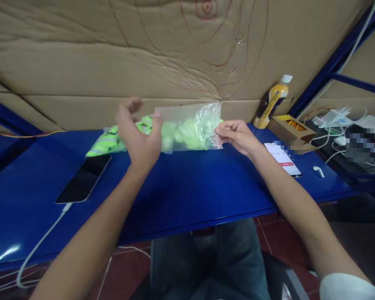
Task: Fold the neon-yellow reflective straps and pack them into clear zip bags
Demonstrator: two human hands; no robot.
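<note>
My right hand (239, 135) pinches the right edge of a clear plastic bag (206, 121), which is held up over the back of the blue table. At the bag's left end is my left hand (142, 141), its thumb and fingers spread apart; the fingers are slightly blurred. The thumb overlaps the bag's left edge, but whether it touches the plastic I cannot tell. Bright yellow-green items with grey stripes (108, 141) lie along the table's back, partly behind my left hand. Similar green shows through the bag; whether it is inside or behind is unclear.
A dark-screened phone (84, 179) with a white cable lies on the blue table (187, 191) at left. To the right are a lit phone (283, 160), a white earbud (318, 171), a yellow bottle (271, 104) and an open cardboard box (290, 131). A cardboard wall (81, 75) stands behind.
</note>
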